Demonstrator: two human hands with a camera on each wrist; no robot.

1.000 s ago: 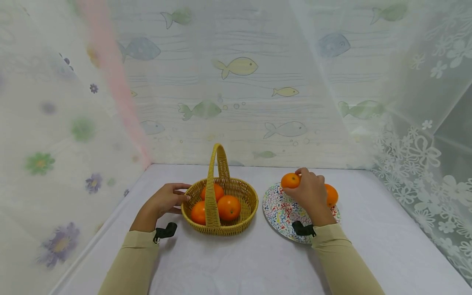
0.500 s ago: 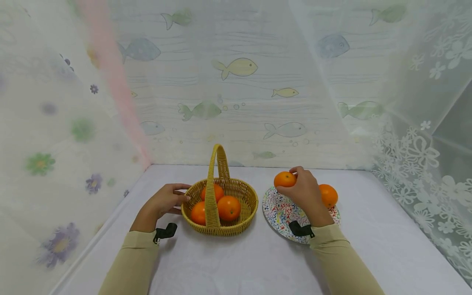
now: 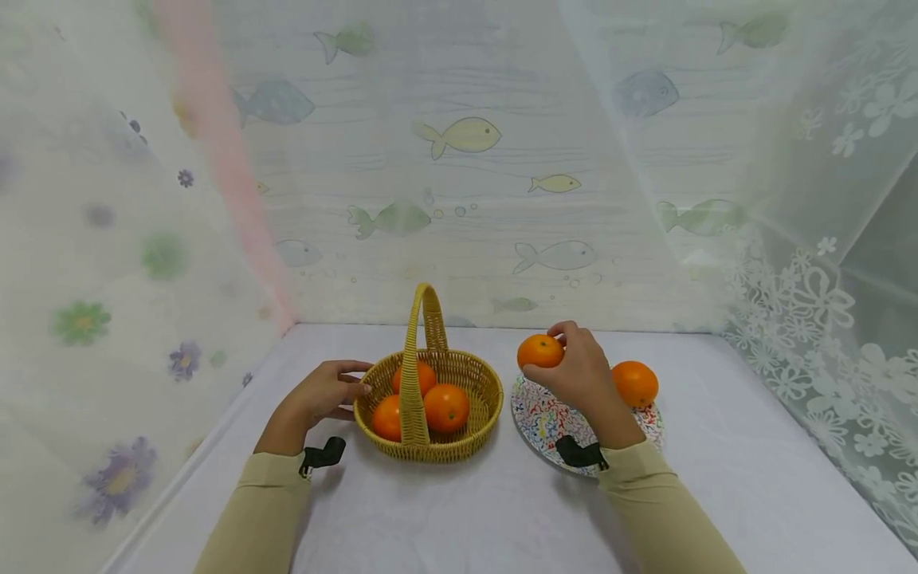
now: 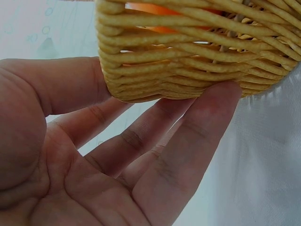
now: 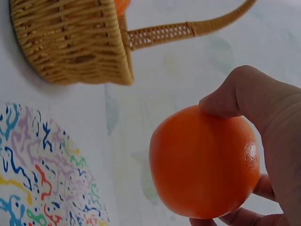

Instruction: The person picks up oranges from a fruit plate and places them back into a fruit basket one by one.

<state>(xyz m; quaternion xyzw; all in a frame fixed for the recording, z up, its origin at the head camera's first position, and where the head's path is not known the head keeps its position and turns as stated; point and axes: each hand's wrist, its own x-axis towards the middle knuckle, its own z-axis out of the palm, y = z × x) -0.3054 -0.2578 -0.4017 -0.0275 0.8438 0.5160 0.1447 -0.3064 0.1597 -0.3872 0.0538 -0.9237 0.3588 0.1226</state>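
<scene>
My right hand [image 3: 582, 373] grips an orange [image 3: 539, 351] between thumb and fingers, holding it above the far left part of a round plate [image 3: 548, 426] with a colourful squiggle pattern. The right wrist view shows the thumb pressed on one side of this orange and fingertips on the opposite side. A second orange [image 3: 635, 384] sits on the plate's right part. My left hand [image 3: 323, 396] holds the left side of a yellow wicker basket [image 3: 448, 452], thumb at the rim and fingers against the outer wall. Inside the basket lie three oranges [image 3: 446, 408], partly behind its upright handle [image 3: 413, 383].
A white cloth [image 3: 459, 518] covers the table. Behind it hangs a curtain [image 3: 466, 199] printed with fish, with flowered and lacy drapes at the sides. A dark wrist mount [image 3: 324, 452] sticks out from the left sleeve, another [image 3: 579, 452] from the right.
My right hand has carried the orange left, toward the basket, uncovering more of the second orange on the plate. The left hand and the basket stay in place.
</scene>
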